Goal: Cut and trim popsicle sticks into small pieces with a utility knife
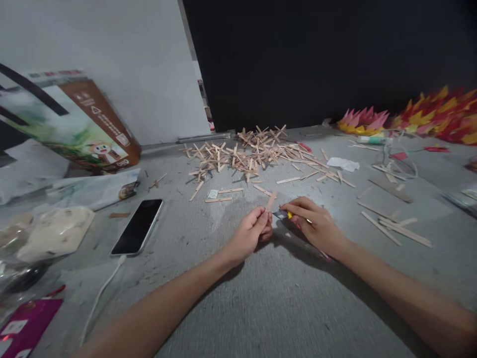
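My left hand [252,229] is closed in a pinch on the lower end of a short wooden stick [271,200], which points up and away from me over the grey table [261,298]. Just to its right, my right hand [315,223] is closed round a small cutter with a yellow body and a grey blade [282,214]. The blade's tip sits close to the stick, near my left fingers. Behind both hands lies a big heap of wooden stick crosses [246,151].
A dark phone [137,226] with a white cable lies at the left, beside plastic bags and a tilted printed carton [74,124]. Loose long sticks [395,226] lie at the right. Red and yellow paper shapes [428,117] line the far right edge before a dark wall.
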Motion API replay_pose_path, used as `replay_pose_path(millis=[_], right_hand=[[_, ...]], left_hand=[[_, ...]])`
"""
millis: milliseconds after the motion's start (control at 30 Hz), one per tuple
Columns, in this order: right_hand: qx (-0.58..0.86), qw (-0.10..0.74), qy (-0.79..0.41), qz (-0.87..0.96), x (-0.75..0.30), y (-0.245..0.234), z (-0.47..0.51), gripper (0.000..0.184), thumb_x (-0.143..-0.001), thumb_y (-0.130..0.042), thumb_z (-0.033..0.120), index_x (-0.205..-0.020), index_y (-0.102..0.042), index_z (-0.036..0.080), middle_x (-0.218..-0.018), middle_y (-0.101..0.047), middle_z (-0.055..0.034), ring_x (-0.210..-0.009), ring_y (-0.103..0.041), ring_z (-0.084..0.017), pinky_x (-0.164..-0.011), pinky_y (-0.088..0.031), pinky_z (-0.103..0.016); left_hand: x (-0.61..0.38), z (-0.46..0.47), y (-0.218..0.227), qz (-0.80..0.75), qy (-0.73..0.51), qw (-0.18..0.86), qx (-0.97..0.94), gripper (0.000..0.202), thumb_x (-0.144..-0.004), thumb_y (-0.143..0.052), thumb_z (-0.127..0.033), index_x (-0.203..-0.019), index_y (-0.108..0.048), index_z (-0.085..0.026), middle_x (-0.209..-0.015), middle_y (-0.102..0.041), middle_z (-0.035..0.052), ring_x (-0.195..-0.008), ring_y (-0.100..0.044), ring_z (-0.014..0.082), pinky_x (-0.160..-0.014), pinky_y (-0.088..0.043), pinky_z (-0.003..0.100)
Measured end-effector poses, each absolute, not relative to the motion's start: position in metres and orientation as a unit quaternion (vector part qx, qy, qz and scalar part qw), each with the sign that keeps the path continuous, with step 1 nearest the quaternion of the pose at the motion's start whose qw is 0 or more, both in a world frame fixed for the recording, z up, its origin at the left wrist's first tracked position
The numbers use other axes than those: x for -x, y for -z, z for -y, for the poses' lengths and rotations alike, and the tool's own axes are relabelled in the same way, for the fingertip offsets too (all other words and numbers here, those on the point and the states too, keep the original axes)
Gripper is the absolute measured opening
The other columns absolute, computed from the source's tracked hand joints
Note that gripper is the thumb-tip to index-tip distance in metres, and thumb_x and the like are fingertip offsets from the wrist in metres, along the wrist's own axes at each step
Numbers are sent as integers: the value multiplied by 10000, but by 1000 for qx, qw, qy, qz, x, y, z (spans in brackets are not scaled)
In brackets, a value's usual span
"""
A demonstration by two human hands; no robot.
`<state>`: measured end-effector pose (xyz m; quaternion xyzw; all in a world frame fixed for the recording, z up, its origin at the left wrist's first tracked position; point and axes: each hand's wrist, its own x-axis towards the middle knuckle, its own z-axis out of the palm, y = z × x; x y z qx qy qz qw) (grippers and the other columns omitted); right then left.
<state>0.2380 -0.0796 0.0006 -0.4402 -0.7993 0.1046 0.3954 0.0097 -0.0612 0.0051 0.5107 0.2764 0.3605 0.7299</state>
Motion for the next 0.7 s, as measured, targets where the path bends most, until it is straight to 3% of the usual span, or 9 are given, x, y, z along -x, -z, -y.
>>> replay_pose_path(millis=[400, 700], right_hand=[[412, 408, -115, 807, -234, -7, 80, 339, -1068, -499, 165, -1273, -748, 266, -1061, -720, -102, -937, -687, -216, -818, -590, -364], [408, 409, -115, 808, -235, -6, 80, 316, -1070, -505, 157, -1258, -741, 252, -1072, -716, -98, -953, -687, -213, -832, -581, -356]], left_hand=[[-8, 63, -2, -274, -323, 727, -541, 449, -990, -594, -625, -895, -462, -206, -696, -328, -82, -576, -253, 87, -541, -195, 255], [-8, 63, -3, -281, -316, 723, -547, 462, -984, -595, -636, -889, -470, -202, -712, -332, -78, -589, -256, 84, -566, -211, 251]])
